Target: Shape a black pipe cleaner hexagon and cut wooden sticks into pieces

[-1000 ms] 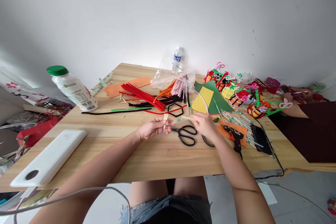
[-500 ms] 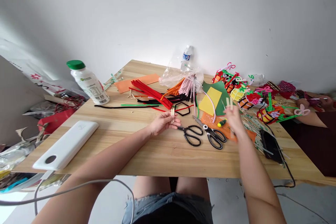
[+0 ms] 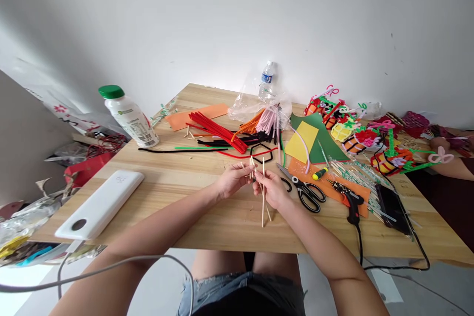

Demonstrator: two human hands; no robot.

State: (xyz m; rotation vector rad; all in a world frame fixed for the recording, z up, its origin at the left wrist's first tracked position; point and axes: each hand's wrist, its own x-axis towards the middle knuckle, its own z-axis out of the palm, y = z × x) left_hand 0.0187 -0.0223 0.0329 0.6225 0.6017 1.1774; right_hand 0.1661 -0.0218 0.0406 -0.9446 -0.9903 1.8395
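Note:
Pinched in the fingertips of my left hand (image 3: 233, 179) are several short wooden sticks (image 3: 251, 168), held upright. My right hand (image 3: 273, 188) is closed around two longer wooden sticks (image 3: 263, 210), whose lower ends point down toward me. Both hands meet above the table, fingertips almost touching. Just behind them lies a black pipe-cleaner hexagon (image 3: 261, 147). Black-handled scissors (image 3: 310, 195) rest right of my right hand; a second pair (image 3: 287, 184) is mostly hidden behind it.
A glue gun (image 3: 353, 202) lies on orange felt (image 3: 361, 191) beside a bundle of wooden sticks (image 3: 351, 173). Red pipe cleaners (image 3: 218, 131), a white bottle (image 3: 129, 118), a power bank (image 3: 101, 202) and colourful pipe-cleaner baskets (image 3: 365, 140) surround the work area. Another person's arm (image 3: 457, 165) is at right.
My right hand has come left from the stick bundle to my left hand, bringing the longer sticks. The glue gun now shows fully. The view has shifted slightly.

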